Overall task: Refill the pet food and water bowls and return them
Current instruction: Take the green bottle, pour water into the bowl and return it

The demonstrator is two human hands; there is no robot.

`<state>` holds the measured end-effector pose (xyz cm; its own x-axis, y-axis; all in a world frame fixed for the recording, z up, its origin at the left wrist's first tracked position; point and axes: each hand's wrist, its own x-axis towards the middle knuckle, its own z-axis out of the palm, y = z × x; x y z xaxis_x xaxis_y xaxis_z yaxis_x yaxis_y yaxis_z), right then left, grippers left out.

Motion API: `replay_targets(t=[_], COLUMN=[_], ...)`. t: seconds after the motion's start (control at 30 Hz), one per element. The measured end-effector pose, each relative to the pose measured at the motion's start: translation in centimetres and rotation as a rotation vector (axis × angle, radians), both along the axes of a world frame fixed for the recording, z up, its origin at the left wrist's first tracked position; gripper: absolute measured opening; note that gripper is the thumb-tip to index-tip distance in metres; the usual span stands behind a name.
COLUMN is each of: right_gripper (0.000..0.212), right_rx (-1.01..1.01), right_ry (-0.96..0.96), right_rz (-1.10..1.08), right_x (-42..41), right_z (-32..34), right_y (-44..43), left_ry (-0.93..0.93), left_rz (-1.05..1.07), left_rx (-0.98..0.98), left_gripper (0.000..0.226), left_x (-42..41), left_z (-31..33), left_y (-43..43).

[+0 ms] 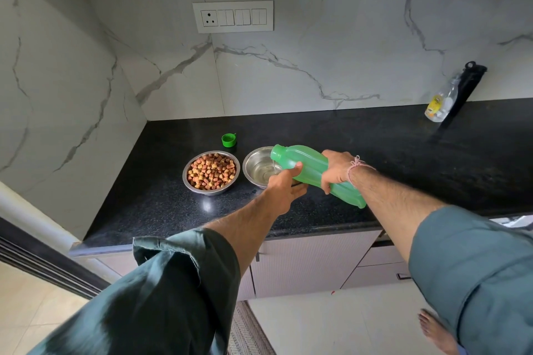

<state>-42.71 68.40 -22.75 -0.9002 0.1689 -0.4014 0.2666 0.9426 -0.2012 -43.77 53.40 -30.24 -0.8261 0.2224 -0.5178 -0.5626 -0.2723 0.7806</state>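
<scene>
R hand (336, 168) wraps green bottle (311, 170) at mid-body, fingers curled round underside. Bottle tilted, mouth down-left over steel water bowl (258, 166); thin stream falls in. L hand (284, 190) at bowl's near-right rim, thumb up against bottle, fingers below; can't tell whether it grips rim or bottle. Kibble-filled food bowl (211, 172) just left of water bowl on black counter (403, 153). Green cap (229, 140) just beyond bowls.

Single head-worn wide-angle view, near above the counter (389, 153), facing forward and down; wall (317, 66) fills top, floor (331, 326) at bottom edge.
</scene>
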Motion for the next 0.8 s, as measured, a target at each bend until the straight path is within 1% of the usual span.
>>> replay_targets(t=[0.23, 0.5, 0.63, 0.8], right_gripper=[0.089, 0.089, 0.093, 0.097], right_rx=[0.045, 0.066, 0.084, 0.113], right_ry=[0.006, 0.009, 0.012, 0.015], right_rz=[0.003, 0.001, 0.006, 0.007], right_x=[-0.2, -0.5, -0.9, -1.3], right_z=[0.6, 1.1, 1.2, 1.0], right_y=[0.4, 0.6, 0.7, 0.9], left_ry=[-0.021, -0.015, -0.013, -0.012], left_rz=[0.016, 0.003, 0.003, 0.011], left_rx=[-0.038, -0.073, -0.078, -0.073], left_gripper=[0.042, 0.036, 0.04, 0.037], left_x=[-0.3, -0.7, -0.9, -1.2], left_z=[0.1, 0.2, 0.2, 0.3], left_y=[1.0, 1.4, 1.6, 1.7])
